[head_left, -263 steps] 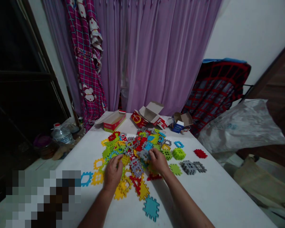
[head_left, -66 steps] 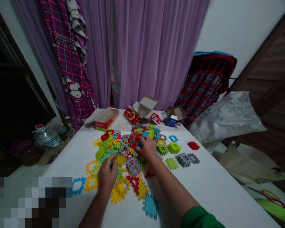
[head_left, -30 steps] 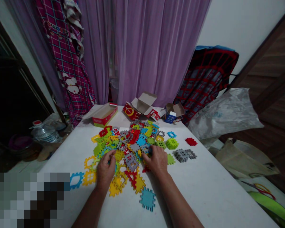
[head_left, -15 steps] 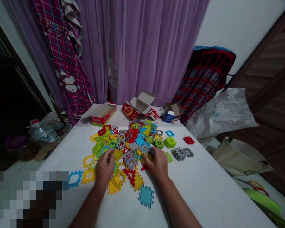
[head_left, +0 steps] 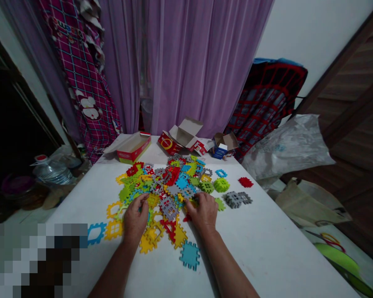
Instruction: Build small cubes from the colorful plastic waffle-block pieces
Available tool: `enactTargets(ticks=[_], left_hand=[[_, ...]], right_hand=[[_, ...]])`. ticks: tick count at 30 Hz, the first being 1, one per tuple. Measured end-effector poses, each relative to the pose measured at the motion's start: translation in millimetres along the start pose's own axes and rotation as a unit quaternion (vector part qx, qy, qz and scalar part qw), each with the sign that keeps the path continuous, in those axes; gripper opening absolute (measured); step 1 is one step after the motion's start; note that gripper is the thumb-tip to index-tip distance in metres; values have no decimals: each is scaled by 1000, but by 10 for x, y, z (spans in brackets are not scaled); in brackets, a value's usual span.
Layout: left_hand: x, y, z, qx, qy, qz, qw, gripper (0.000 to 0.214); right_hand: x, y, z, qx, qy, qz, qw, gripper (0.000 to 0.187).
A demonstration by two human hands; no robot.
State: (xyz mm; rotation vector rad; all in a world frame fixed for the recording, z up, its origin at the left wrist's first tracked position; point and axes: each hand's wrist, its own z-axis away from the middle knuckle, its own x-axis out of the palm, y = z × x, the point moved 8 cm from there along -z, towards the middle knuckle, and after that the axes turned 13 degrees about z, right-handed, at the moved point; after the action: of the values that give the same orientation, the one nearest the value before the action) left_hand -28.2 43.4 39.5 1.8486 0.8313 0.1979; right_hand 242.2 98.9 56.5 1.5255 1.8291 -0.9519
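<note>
A heap of plastic interlocking tiles [head_left: 168,207] in yellow, green, blue, red and grey spreads over the white table [head_left: 236,248]. My left hand [head_left: 136,217] rests at the heap's near left side, thumb and forefinger apart, among yellow and green tiles. On the other side, my right hand [head_left: 205,213] reaches into the heap with thumb and fingers apart, next to small yellow and dark pieces. Its fingertips are partly hidden. Between the hands lie a grey window tile and red and yellow triangular tiles. A plain teal tile [head_left: 190,255] lies nearer to me.
A long red-green box [head_left: 133,151], an opened red box [head_left: 169,142] and a small blue box [head_left: 220,151] stand along the back edge. To the right of the heap are a green cube [head_left: 221,184], stacked grey tiles [head_left: 233,199] and red tiles [head_left: 245,182].
The view has shifted slightly, so everything sits a little further left. Both hands keep nearly the same places at the heap; the right fingers have shifted only a little.
</note>
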Motion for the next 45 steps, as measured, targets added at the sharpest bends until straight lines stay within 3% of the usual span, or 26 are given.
enactTargets(ticks=[8, 14, 17, 22, 26, 33, 45], left_hand=[[1, 6, 4, -1, 2, 2, 1000, 30], [-4, 9, -3, 2, -1, -2, 1000, 30], [-8, 4, -6, -5, -4, -6, 1000, 31], [-32, -10, -7, -9, 6, -18, 1000, 30], [-35, -19, -8, -17, 2, -30, 999, 33], [-39, 10, -2, -27, -11, -26, 999, 38], [-38, 34, -7, -30, -12, -23, 999, 38]], right_hand=[[-51, 58, 18, -4, 36, -51, 998, 26], [-135, 320, 108, 17, 53, -70, 996, 30], [-246, 635, 156, 41, 70, -62, 995, 34], [-454, 1434, 142, 132, 116, -17, 984, 51], [-439, 1842, 71, 194, 116, 13, 974, 63], [-282, 1859, 24, 198, 87, 12, 976, 63], [-207, 1887, 44, 202, 66, 22, 977, 56]])
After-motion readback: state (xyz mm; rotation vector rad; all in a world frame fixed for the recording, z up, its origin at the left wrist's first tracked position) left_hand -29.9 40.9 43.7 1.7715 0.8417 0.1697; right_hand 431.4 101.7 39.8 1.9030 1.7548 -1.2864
